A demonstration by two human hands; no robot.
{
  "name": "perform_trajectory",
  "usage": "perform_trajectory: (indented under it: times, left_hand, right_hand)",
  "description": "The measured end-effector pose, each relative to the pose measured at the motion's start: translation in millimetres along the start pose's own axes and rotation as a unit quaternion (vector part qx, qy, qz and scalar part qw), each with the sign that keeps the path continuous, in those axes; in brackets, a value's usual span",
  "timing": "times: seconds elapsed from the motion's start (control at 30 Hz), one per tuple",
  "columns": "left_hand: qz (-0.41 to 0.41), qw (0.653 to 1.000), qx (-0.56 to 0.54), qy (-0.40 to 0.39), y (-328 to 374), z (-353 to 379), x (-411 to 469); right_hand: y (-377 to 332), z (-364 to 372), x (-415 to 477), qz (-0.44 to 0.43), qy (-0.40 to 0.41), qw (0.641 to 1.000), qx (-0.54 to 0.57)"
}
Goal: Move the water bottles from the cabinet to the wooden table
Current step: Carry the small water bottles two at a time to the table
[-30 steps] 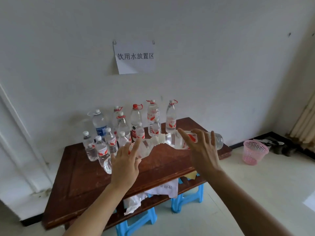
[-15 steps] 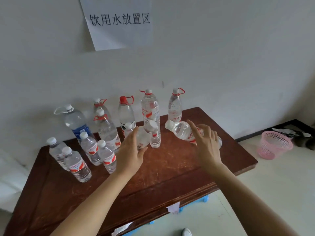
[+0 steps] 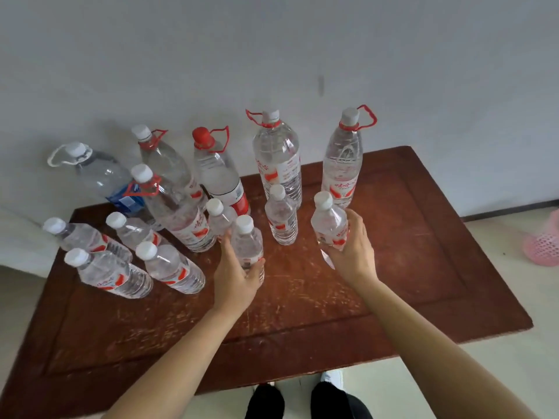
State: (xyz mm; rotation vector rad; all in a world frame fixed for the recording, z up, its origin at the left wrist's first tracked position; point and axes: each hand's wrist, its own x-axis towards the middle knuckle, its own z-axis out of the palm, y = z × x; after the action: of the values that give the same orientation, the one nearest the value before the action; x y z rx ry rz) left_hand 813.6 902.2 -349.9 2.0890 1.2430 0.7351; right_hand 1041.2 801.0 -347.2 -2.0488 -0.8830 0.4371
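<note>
Dark scratched wooden table (image 3: 423, 267) against a white wall (image 3: 272, 55), pale floor on the right with a pink basket (image 3: 544, 246); near and right parts of the tabletop bare. Left hand (image 3: 236, 279) fingers wrapped round an upright small bottle (image 3: 246, 237), right hand (image 3: 352, 252) wrapped round another small bottle (image 3: 328, 222). Both stand mid-table in front of the tall bottles (image 3: 278, 152) at the wall edge.
</note>
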Motion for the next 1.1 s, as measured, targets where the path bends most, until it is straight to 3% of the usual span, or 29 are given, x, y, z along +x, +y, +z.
perform_trajectory:
  times: [0.23, 0.6, 0.77, 0.9, 1.1]
  left_hand:
    - [0.008, 0.998, -0.06, -0.007, -18.2, 19.9, 9.9]
    - [0.01, 0.998, -0.054, -0.02, -36.8, 18.0, 8.3]
    - [0.018, 0.998, 0.003, -0.061, -32.9, 6.4, 7.6]
    - [0.109, 0.99, 0.083, -0.027, -20.7, -24.9, 9.8]
    - [0.252, 0.958, 0.134, 0.03, 11.1, -76.0, 49.3]
  right_hand:
    - [9.9, 36.2, 8.9, 0.087, 0.019, 0.993, 0.077]
    - [27.6, 54.1, -11.0, 0.029, 0.009, 0.999, 0.015]
    - [16.8, 46.8, -10.6, 0.014, -0.002, 1.0, -0.008]
    - [-1.5, 32.2, -16.5, -0.013, -0.009, 0.997, -0.074]
    - [-51.3, -14.1, -15.9, -0.163, 0.126, 0.959, -0.194]
